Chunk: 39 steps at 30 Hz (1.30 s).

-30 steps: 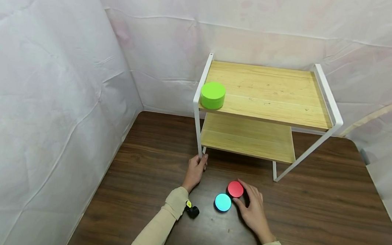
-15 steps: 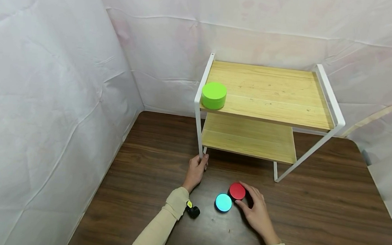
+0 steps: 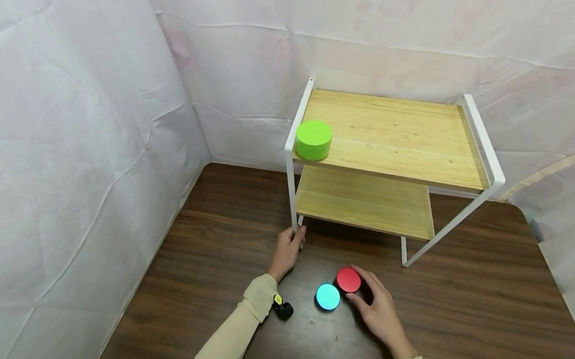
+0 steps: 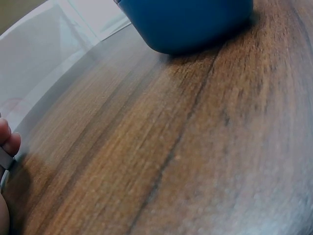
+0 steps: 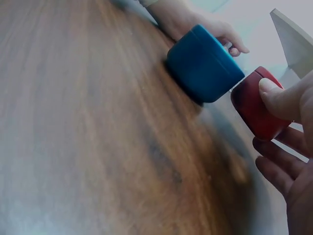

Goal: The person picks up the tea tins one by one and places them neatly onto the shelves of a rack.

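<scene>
In the head view my left hand [image 3: 286,252] grips the lower front end of the white left leg [image 3: 291,188] of a two-tier shelf. My right hand [image 3: 380,314] holds a round red tin [image 3: 348,280] between thumb and fingers. A round blue tin [image 3: 327,297] stands beside the red one, toward the left hand. In the right wrist view the thumb [image 5: 283,100] presses on the red tin [image 5: 257,105], close by the blue tin [image 5: 203,66]. Whether the red tin touches the table I cannot tell. Only a few left fingertips [image 4: 10,139] show in the left wrist view.
A green round tin [image 3: 313,140] stands on the front left corner of the upper wooden shelf board [image 3: 397,136]. Below it is the lower board [image 3: 364,202]. White sheeting [image 3: 101,110] borders the dark wooden table [image 3: 486,298] at the left and back.
The red tin and my right hand have moved slightly to the right and nearer to me. My left hand keeps its hold on the leg.
</scene>
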Available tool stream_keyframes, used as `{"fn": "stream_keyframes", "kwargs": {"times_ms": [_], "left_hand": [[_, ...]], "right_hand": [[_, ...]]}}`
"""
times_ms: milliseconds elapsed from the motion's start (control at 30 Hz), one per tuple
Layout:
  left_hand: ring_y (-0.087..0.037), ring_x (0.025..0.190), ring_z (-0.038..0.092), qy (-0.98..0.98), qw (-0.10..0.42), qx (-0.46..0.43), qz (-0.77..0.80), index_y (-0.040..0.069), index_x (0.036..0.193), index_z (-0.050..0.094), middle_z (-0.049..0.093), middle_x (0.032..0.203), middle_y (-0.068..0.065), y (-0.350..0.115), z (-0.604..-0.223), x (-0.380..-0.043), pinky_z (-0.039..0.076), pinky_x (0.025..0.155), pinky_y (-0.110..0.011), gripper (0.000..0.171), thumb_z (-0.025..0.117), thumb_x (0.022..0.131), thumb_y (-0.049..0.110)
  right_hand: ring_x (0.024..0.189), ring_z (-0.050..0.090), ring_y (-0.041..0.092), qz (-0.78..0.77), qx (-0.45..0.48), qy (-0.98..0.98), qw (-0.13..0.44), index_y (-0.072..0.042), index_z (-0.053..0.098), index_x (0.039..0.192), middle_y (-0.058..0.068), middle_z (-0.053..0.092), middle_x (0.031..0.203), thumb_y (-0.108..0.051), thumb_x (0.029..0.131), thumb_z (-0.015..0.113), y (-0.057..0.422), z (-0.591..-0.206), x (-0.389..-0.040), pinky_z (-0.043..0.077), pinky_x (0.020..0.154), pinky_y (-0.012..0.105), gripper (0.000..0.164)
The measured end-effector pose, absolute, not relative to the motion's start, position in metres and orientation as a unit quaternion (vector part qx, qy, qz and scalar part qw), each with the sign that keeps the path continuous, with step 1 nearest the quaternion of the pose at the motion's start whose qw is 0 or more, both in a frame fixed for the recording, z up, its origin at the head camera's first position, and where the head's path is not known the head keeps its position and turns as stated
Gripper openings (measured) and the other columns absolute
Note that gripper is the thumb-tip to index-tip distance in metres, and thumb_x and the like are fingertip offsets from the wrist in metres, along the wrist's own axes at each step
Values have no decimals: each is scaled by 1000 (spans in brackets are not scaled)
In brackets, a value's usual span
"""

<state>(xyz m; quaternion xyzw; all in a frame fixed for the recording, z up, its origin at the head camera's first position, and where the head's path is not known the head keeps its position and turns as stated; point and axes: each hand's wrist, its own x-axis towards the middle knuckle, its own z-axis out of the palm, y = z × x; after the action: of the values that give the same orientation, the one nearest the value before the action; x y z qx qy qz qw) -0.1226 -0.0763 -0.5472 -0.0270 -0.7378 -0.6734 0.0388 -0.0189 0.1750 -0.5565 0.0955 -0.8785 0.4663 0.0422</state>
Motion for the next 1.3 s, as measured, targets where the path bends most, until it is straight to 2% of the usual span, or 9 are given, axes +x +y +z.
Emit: {"fn": "stream_keyframes", "kwargs": {"times_ms": [100, 200, 367, 467, 600, 767, 1033, 1300], "left_hand": [[-6, 60, 47, -738, 38, -26, -673, -14, 88, 61, 56, 74, -33, -76, -548, -122, 37, 60, -21, 44, 54, 112, 23], [-6, 60, 47, -738, 41, -23, -673, -13, 87, 61, 56, 73, -32, -75, -548, -123, 37, 60, -21, 44, 54, 112, 23], [-20, 62, 48, -737, 45, -23, -674, -11, 86, 61, 56, 73, -33, -75, -547, -123, 38, 60, -21, 42, 54, 112, 21], [-29, 63, 48, -737, 48, -24, -673, -10, 85, 61, 56, 72, -34, -74, -547, -123, 37, 59, -21, 41, 54, 112, 20], [-34, 64, 48, -736, 49, -24, -675, -10, 84, 61, 55, 72, -35, -74, -548, -123, 37, 59, -21, 41, 54, 112, 19], [-30, 63, 48, -733, 46, -26, -678, -12, 86, 61, 56, 73, -36, -75, -549, -123, 38, 59, -21, 42, 54, 112, 20], [-10, 61, 48, -736, 45, -31, -675, -11, 85, 61, 56, 73, -34, -77, -548, -122, 39, 60, -21, 42, 55, 112, 22], [-16, 61, 48, -740, 39, -31, -671, -14, 86, 60, 56, 73, -36, -78, -563, -128, 39, 59, -20, 44, 55, 112, 22]], "right_hand": [[131, 61, 16, 469, 102, -876, 45, -15, 60, 148, 0, 68, 137, -6, 87, 87, 174, -553, -19, 29, 107, 1, 67], [132, 59, 12, 471, 109, -874, 48, -14, 60, 148, 1, 68, 138, -6, 87, 87, 173, -550, -20, 29, 108, 1, 68], [133, 56, 4, 471, 117, -873, 56, -12, 60, 148, 4, 67, 139, -5, 86, 87, 172, -545, -21, 29, 108, 1, 68], [133, 57, 6, 470, 117, -873, 55, -12, 60, 148, 4, 67, 140, -5, 87, 87, 172, -543, -22, 29, 108, 1, 67], [132, 59, 10, 474, 120, -871, 51, -15, 59, 149, 3, 66, 141, -6, 89, 85, 171, -536, -24, 30, 108, 1, 67], [129, 58, 3, 486, 142, -860, 64, -18, 58, 151, 0, 66, 141, -3, 89, 84, 165, -523, -29, 36, 106, 3, 69], [128, 57, 3, 498, 184, -843, 84, -21, 56, 152, 2, 65, 143, 0, 87, 85, 155, -487, -40, 40, 107, 8, 74], [135, 55, 3, 495, 223, -834, 95, -18, 55, 153, 3, 63, 145, -2, 86, 86, 149, -446, -50, 39, 112, 12, 76]]}}
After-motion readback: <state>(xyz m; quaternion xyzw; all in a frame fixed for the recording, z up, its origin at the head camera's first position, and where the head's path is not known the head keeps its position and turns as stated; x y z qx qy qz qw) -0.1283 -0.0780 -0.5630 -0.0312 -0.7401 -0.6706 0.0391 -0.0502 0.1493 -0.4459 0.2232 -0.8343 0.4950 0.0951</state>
